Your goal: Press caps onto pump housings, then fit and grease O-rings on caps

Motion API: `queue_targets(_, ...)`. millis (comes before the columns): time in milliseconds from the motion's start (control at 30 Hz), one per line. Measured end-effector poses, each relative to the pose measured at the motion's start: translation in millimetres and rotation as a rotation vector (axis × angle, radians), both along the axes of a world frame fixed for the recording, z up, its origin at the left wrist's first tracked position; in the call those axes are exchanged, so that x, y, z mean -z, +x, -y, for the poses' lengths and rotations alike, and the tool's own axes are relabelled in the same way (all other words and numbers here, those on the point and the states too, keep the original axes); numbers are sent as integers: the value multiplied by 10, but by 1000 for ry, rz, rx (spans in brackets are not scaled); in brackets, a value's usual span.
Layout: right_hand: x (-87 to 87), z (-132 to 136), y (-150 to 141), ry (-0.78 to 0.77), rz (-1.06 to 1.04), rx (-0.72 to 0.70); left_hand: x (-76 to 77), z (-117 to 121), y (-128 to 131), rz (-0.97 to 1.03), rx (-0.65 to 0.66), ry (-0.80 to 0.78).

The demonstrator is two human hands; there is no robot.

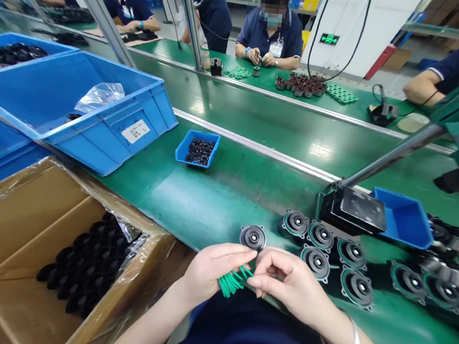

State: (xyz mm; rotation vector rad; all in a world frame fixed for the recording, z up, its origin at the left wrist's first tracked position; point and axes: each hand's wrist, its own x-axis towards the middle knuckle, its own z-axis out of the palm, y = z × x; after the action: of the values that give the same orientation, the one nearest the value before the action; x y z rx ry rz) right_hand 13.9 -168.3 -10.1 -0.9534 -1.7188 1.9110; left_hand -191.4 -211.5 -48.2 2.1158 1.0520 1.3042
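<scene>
A bunch of thin green sealing rings (230,284) hangs from my left hand (214,270), whose fingers are closed around it. My right hand (287,283) pinches at one green strand at the edge of the bunch, close to the left fingertips. Just beyond both hands stands a round black housing (253,237) with small lugs, and no green rim shows on it. To the right, several similar housings (318,261) stand upright on the green bench, with green rings visible around their rims.
A small blue bin (197,149) of black parts stands ahead. Large blue crates (112,123) and an open cardboard box (22,260) with black parts are at left. A black-based metal stand (353,208) and blue tray (409,219) stand at right. Co-workers (270,32) sit across the bench.
</scene>
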Motion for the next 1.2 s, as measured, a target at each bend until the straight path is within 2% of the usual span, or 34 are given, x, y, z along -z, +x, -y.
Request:
queue_targets(67, -56, -54, 23, 73, 18, -13, 21, 30, -59, 79, 25, -59)
queue_targets(100, -84, -88, 35, 184, 37, 7, 30, 40, -92, 128, 17, -106)
queue_targets(233, -133, -235, 65, 890, 202, 134, 77, 0, -219, 400, -163, -220)
queue_targets(300, -105, -289, 58, 1111, 322, 78, 107, -70, -248, 455, -208, -217)
queue_targets(367, -61, -321, 42, 1210, 427, -21, 141, -147, -233, 387, -208, -223)
queue_targets(467, -9, -344, 23, 1242, 496, -94, 202, -232, -152, 239, -135, -245)
queue_targets(567, 5, -362, 29, 1191, 530, -93, 265, -272, -85, 146, -67, -203)
queue_targets(833, 14, -362, 67, 1095, 574, -94, 257, -344, -154, -68, -49, -135)
queue_targets(1000, 39, -332, 92, 1052, 541, -58, 234, -373, -164, -110, -39, -145)
queue_targets(1200, 56, -331, 107, 1030, 611, -57, 255, -387, -154, -42, 16, -175)
